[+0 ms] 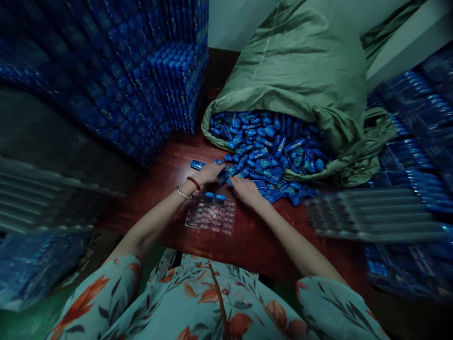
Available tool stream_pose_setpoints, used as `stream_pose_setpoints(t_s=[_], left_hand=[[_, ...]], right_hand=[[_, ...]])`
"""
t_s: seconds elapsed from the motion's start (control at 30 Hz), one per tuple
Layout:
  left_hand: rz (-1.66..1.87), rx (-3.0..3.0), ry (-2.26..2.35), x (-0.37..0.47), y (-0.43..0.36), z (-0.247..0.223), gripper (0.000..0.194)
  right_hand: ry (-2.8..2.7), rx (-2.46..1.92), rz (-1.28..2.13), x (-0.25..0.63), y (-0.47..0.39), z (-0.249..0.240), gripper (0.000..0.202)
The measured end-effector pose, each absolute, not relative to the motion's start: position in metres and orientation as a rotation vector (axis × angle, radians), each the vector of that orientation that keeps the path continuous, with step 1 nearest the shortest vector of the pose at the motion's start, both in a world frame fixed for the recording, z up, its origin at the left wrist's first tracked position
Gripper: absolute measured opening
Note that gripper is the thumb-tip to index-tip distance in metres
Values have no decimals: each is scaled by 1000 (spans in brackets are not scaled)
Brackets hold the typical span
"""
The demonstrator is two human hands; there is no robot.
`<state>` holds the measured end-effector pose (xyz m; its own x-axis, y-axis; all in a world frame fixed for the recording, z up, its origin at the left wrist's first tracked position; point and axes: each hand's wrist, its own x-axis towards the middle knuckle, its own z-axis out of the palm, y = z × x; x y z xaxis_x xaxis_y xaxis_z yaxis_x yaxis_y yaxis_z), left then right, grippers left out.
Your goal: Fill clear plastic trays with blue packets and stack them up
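Observation:
Both hands are at the near edge of a loose heap of small blue plastic-looking bottles point(267, 163). My left hand point(211, 173), with a red bead bracelet and a silver bangle at the wrist, has its fingers closed around a blue bottle, partly hidden. Just to the right, my right hand point(245, 190) pinches at another blue bottle, its fingertips close to the left hand's. Below them lies a clear plastic tray point(209, 219) with rows of pockets. Two blue bottles point(214, 196) sit side by side at its far edge. One loose bottle point(197, 165) lies left of my left hand.
A large green woven sack point(300, 66) lies open toward me, bottles spilling onto the red-brown table point(262, 241). Tall stacks of filled blue trays point(177, 85) rise on the left, with more point(414, 141) on the right. Stacked clear trays point(371, 215) stand at right and left point(53, 189).

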<state>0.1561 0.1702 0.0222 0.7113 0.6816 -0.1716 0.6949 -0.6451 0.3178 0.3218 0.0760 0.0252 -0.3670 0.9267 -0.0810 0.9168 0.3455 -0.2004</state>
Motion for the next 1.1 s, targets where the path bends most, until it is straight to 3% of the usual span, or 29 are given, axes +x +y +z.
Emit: stream_pose_setpoints(t_s=[0.13,0.27,0.43,0.6,0.8,1.1], left_hand=[[156,2508,1082,121,157,18,26],[772,2219,1196,79,115,9,21],[1286,1785,1489,52,41,-1,22],[1238,1987,1271,58,2,-12,19],[1127,2224,1013,76,17,-14,26],[692,2578,941,81,34,-5,26]], right_hand=[[-1716,-1700,697,344,43,19,37],[-1254,-1464,1018,332,-5,7,29],[-1467,-1392,712,294,-25,-6,16],[-2049,-1410,431,289,-15,-4,29],[-2508,-1497,280,286,8,27,31],[-2371,-1563,91,277,-1,7,31]])
